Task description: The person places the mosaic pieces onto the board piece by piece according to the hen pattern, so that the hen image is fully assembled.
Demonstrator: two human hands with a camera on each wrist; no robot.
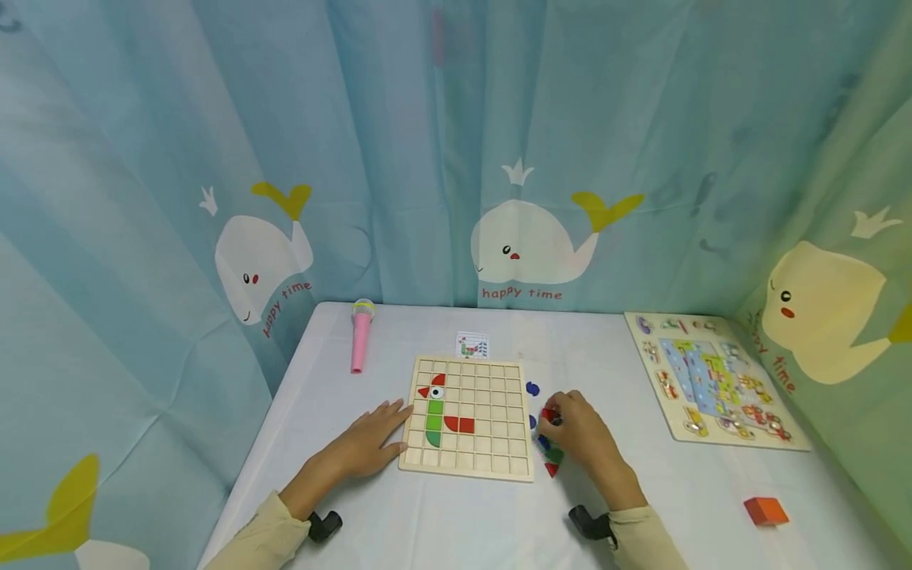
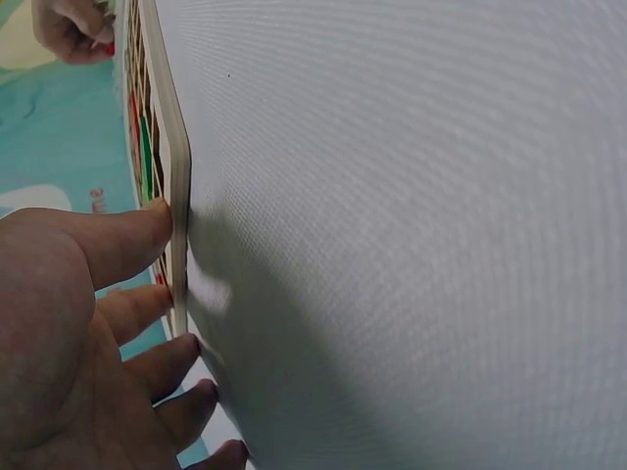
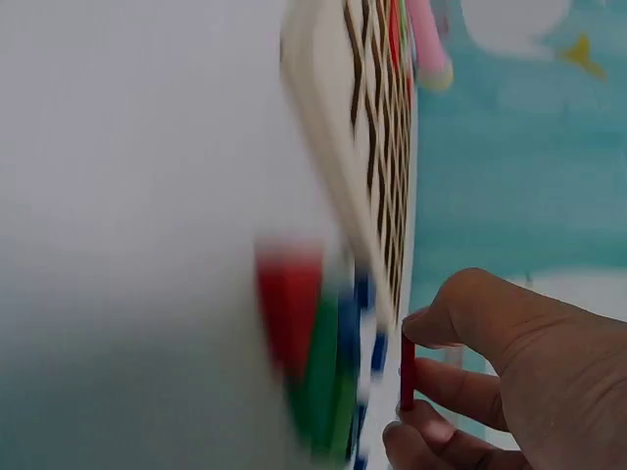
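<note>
A square wooden grid board (image 1: 499, 460) lies on the table. My left hand (image 1: 372, 440) rests at its left edge, thumb and fingertips on the rim, fingers extended. On the board, red, green and white pieces form a bird's head and part of a body, with an eye tile (image 1: 437, 393) near the top. To the right of the board my right hand (image 1: 583, 434) pinches a small red piece (image 3: 408, 372) between thumb and fingers. Below that hand are loose pieces, among them a red triangle (image 1: 552, 469) and a green piece (image 1: 554, 455); the hand partly hides the pile.
A small pattern card (image 1: 473, 345) lies behind the board. At the back left is a pink toy microphone (image 1: 360, 340). On the right are a wooden picture puzzle board (image 1: 684, 427) and an orange block (image 1: 765, 511). Blue pieces (image 1: 533, 389) lie beside the grid board.
</note>
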